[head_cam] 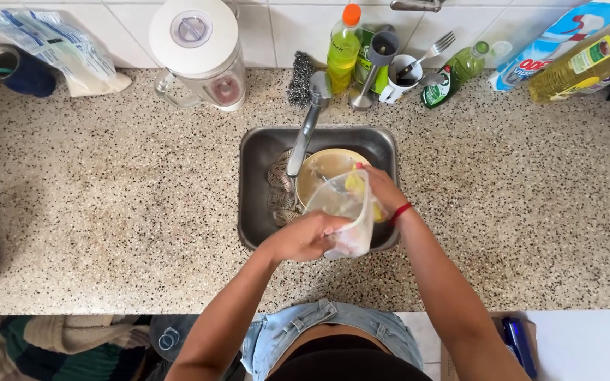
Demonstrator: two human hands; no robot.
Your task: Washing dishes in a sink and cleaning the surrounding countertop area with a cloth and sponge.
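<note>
Right hand (384, 189) mostly behind clear container (344, 212); oil bottle (587, 63) cut off.

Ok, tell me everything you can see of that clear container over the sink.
The clear plastic container looks translucent and wet, tilted on its side above the steel sink. The left hand grips its near end; the right hand reaches inside with something yellow, likely a sponge. A round pan sits below it.

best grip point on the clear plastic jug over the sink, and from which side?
Probably the outer wall of the clear plastic jug, taken from the near, left side, where the left hand already wraps it. The jug lies tilted over the steel sink with its mouth turned toward the right hand, which reaches inside with something yellow, so that side is taken.
</note>
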